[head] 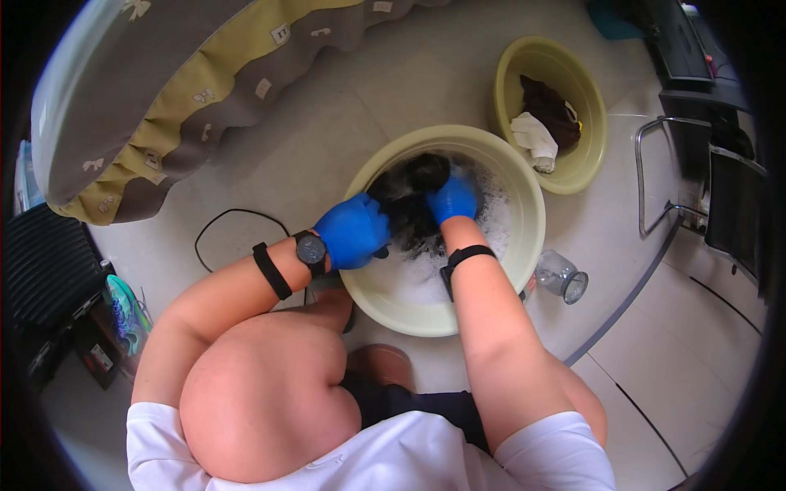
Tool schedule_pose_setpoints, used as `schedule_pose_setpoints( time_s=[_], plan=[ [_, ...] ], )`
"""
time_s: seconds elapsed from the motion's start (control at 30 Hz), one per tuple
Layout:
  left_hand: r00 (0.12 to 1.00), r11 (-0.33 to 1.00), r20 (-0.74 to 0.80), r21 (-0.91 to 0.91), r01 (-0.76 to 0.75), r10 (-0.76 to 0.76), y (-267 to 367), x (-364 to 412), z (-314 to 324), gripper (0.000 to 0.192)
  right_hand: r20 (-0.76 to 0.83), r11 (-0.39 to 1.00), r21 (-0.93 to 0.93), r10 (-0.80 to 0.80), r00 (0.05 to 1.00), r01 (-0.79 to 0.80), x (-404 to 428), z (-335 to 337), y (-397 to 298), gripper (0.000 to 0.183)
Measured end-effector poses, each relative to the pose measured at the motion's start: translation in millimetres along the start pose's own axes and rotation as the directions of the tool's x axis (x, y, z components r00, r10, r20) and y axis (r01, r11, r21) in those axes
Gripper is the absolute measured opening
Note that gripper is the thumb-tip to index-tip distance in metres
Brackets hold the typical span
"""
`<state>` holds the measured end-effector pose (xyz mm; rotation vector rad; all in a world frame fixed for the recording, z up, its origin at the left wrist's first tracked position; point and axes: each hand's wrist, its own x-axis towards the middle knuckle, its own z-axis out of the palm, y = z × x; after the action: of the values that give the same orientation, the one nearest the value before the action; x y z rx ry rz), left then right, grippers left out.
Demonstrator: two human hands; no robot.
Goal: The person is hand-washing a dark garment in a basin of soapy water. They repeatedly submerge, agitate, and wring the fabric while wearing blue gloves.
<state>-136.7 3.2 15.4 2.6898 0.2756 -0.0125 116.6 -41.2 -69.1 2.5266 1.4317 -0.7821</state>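
A large pale-green plastic basin (529,215) stands on the floor before me, with sudsy water (417,279) in it. Black cloth (408,215) lies wet in the suds. My left hand (355,232), in a blue glove, is closed on part of the black cloth at the basin's left rim. My right hand (453,197), also blue-gloved, is blurred and presses into the black cloth near the basin's middle; its fingertips are hidden, so whether they grip it cannot be told.
A smaller green basin (592,141) behind at the right holds dark and white cloth items. A glass jar (556,274) lies right of the large basin. A thin black cable (236,210) is at the left, a metal-framed chair (640,178) at the right, bedding at the upper left.
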Motion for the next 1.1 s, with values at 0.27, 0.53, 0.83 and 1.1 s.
schedule_pose_setpoints(
  time_s=[0.27,0.53,0.83,1.1],
  plan=[
    [1.0,1.0,0.006,-0.017,0.004,-0.004,-2,1,1,0.02,0.152,0.32,0.923,0.213,0.965,-0.216,13,-25,61,0.039],
    [0.999,1.0,-0.035,0.022,-0.008,0.008,-1,4,-1,0.02,-0.485,0.69,0.622,-0.033,0.874,0.371,-109,-40,-16,0.074],
    [0.999,1.0,-0.047,-0.027,0.007,-0.009,-2,3,2,0.021,-0.043,0.989,-0.132,-0.077,0.996,0.071,-81,1,-51,0.099],
    [1.0,1.0,-0.017,0.009,0.005,-0.005,0,0,-2,0.02,-0.074,0.99,0.002,0.142,0.987,-0.143,2,17,-5,0.112]
  ],
)
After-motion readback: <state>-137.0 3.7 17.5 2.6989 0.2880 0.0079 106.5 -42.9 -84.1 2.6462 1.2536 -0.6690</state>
